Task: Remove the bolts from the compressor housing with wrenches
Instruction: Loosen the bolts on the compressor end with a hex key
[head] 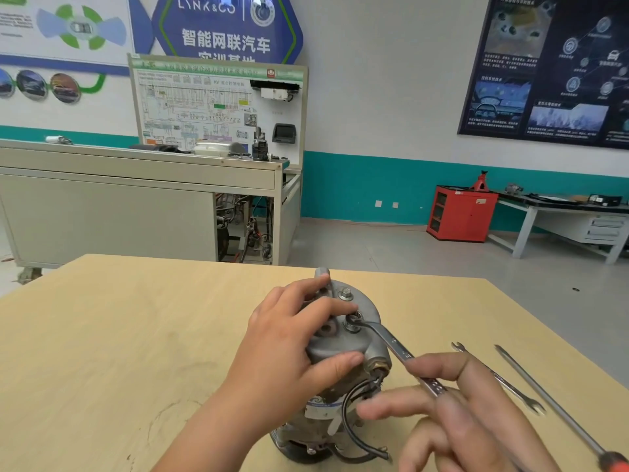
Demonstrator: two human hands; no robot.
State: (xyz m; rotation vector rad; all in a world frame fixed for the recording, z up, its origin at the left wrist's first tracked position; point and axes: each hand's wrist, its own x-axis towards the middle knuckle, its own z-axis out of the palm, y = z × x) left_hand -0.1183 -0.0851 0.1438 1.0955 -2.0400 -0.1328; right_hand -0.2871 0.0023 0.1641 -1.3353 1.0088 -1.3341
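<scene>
On the wooden table (136,335), close to your edge, the compressor housing (340,349) stands upright with its end cap up. Your left hand (289,342) grips the cap, fingers curled over the top and thumb pressed on the near side. Your right hand (476,420) pinches the wrench (391,345) partway down its shank, index finger on top and thumb beneath; the other fingers look loose and off the tool. The wrench's open end sits on the bolt (352,323) on the cap's right side, just beside a left fingertip, and the shank runs down and right from there. A second bolt (345,294) sits in the cap farther back, with no tool on it. A black cable (350,420) loops out near the brass fitting on the housing's near-right side and runs down the body. On the table to the right, apart from the housing, lie a spare wrench (500,379) and, just past it, a screwdriver (551,396), orange handle toward you, the two roughly parallel. Across the floor are a grey training bench (136,185) with a wiring-diagram board and a red cabinet (461,212) against the teal wall.
</scene>
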